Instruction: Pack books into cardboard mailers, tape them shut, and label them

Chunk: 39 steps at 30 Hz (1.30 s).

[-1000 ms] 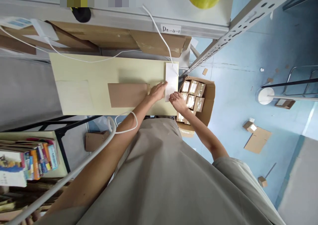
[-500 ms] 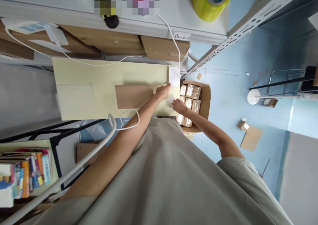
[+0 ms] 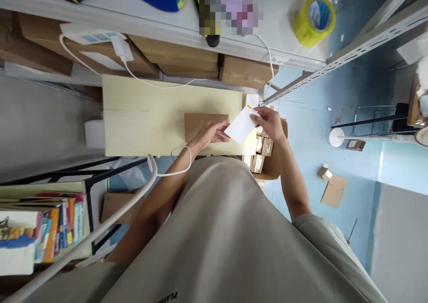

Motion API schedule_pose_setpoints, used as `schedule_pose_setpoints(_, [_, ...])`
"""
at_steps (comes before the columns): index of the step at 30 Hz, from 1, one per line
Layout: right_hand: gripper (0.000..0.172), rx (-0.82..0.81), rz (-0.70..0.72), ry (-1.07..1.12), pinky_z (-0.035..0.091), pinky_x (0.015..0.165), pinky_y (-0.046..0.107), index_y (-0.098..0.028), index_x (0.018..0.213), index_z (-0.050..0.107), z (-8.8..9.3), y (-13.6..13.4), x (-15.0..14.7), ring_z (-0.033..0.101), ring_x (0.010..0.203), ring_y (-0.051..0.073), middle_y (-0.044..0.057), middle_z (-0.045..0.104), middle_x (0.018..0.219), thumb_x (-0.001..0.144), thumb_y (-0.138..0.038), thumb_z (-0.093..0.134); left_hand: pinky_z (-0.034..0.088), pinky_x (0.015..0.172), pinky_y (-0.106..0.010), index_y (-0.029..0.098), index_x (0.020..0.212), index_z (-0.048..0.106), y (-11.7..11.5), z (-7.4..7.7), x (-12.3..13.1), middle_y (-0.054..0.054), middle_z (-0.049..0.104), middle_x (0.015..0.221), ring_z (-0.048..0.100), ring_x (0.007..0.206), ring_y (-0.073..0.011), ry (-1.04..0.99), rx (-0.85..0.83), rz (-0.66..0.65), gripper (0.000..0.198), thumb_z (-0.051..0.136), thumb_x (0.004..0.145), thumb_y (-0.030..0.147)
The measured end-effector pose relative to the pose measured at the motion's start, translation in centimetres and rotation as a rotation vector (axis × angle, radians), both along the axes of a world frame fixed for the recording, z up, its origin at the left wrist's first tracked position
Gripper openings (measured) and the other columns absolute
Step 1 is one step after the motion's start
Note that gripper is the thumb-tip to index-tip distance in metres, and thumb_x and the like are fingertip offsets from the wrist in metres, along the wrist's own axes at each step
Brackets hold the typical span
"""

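My right hand (image 3: 269, 121) pinches a white sheet of paper (image 3: 241, 125) at its upper right corner, thumb on top. The sheet has a small yellow mark near that corner and is tilted above the table. My left hand (image 3: 211, 133) hovers over a brown cardboard piece (image 3: 194, 126), its fingers stretched and slightly apart. Its fingertips are close to the sheet's left corner; whether they touch it I cannot make out. Another white paper (image 3: 252, 100) lies at the right end of the pale yellow table (image 3: 140, 133).
Beyond the table, a shelf (image 3: 160, 31) carries yellow tape (image 3: 314, 21) and a cable. Brown boxes (image 3: 247, 71) stand under it. At the table's right end is an open carton (image 3: 276, 160) with several small boxes. A white curved pole (image 3: 110, 218) crosses the left foreground.
My right hand has lifted the white sheet off the table and moved up and right. My left hand has drawn back from the table's right end to the cardboard piece. The view has shifted.
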State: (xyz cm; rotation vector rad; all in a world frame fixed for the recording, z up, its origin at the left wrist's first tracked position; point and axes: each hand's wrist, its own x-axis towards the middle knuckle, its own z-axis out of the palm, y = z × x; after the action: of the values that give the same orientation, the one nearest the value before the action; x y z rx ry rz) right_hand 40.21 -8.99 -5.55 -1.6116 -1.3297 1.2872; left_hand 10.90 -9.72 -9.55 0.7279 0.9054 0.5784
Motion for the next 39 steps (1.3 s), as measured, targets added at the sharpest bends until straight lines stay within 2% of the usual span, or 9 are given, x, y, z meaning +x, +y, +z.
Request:
schedule_pose_setpoints(2, [0.064,0.002,0.011,0.037,0.067,0.067,0.034,-0.024,0.12,0.079,1.0,0.8,-2.3,0.075,0.081,0.02,0.003,0.081,0.096,0.081,-0.074,0.093,0.065,0.066,-0.032,0.014,0.1,0.082,-1.1,2.0,-3.0,-0.015,0.087,0.093,0.086,0.084,-0.0305,-0.008,0.013,0.025,0.061,0.09,0.081,0.07])
schedule_pose_setpoints(5, [0.058,0.011,0.061,0.043,0.067,0.066,0.033,-0.026,0.118,0.079,2.5,1.8,-5.5,0.074,0.081,0.018,0.001,0.079,0.096,0.082,-0.069,0.095,0.062,0.061,-0.031,0.014,0.094,0.082,-1.8,3.9,-6.4,-0.016,0.087,0.097,0.085,0.08,-0.0277,0.027,0.095,0.024,0.049,0.094,0.079,0.059])
schedule_pose_setpoints(12, [0.051,0.015,0.103,0.023,0.065,0.063,0.031,-0.026,0.114,0.077,4.1,2.4,-11.5,0.076,0.084,0.021,0.002,0.079,0.094,0.083,-0.062,0.097,0.061,0.057,-0.029,0.016,0.091,0.079,-2.2,5.5,-12.7,-0.015,0.088,0.099,0.082,0.074,-0.0229,0.064,0.212,0.018,0.041,0.09,0.084,0.054])
schedule_pose_setpoints(19, [0.052,0.053,0.086,-0.019,0.067,0.065,0.032,-0.026,0.115,0.079,3.4,1.6,-15.6,0.077,0.083,0.021,0.002,0.082,0.096,0.086,-0.065,0.095,0.059,0.054,-0.029,0.016,0.09,0.077,-2.3,5.1,-16.9,-0.015,0.087,0.095,0.082,0.073,-0.0239,0.065,0.265,-0.005,0.043,0.091,0.084,0.056])
schedule_pose_setpoints(25, [0.031,0.132,0.087,-0.303,0.068,0.082,0.039,-0.023,0.112,0.081,2.4,1.1,-19.7,0.077,0.093,0.024,0.007,0.081,0.106,0.095,-0.047,0.09,0.058,0.055,-0.028,0.017,0.092,0.077,-2.3,4.1,-19.3,-0.013,0.085,0.091,0.082,0.075,-0.0231,0.055,0.334,0.018,0.039,0.089,0.086,0.053])
schedule_pose_setpoints(28, [0.018,0.197,0.137,-0.416,0.066,0.089,0.04,-0.023,0.102,0.083,3.1,-0.7,-23.1,0.076,0.095,0.023,0.009,0.08,0.109,0.099,-0.041,0.085,0.055,0.054,-0.025,0.018,0.089,0.075,-2.4,3.9,-20.0,-0.01,0.083,0.087,0.081,0.075,-0.0212,0.088,0.391,0.052,0.036,0.085,0.089,0.053])
schedule_pose_setpoints(32, [0.025,0.16,0.247,-0.297,0.063,0.081,0.036,-0.023,0.098,0.087,5.1,-3.6,-27.2,0.072,0.086,0.02,0.006,0.08,0.102,0.103,-0.047,0.08,0.054,0.057,-0.024,0.019,0.089,0.075,-2.6,3.6,-20.5,-0.008,0.081,0.083,0.078,0.075,-0.019,0.137,0.487,0.079,0.031,0.08,0.092,0.05])
schedule_pose_setpoints(35, [0.032,0.147,0.219,-0.296,0.061,0.078,0.036,-0.023,0.093,0.087,6.0,-4.7,-29.0,0.068,0.082,0.018,0.006,0.079,0.099,0.099,-0.055,0.085,0.055,0.062,-0.024,0.02,0.088,0.075,-2.7,3.5,-20.7,-0.006,0.08,0.082,0.076,0.075,-0.0172,0.185,0.575,0.09,0.024,0.076,0.092,0.044])
schedule_pose_setpoints(39, [0.032,0.151,0.186,-0.337,0.06,0.079,0.036,-0.023,0.087,0.085,5.8,-4.8,-29.9,0.067,0.081,0.019,0.006,0.079,0.097,0.098,-0.053,0.086,0.055,0.065,-0.024,0.02,0.087,0.075,-2.8,3.3,-20.8,-0.005,0.081,0.083,0.076,0.075,-0.0167,0.227,0.648,0.066,0.018,0.071,0.091,0.038])
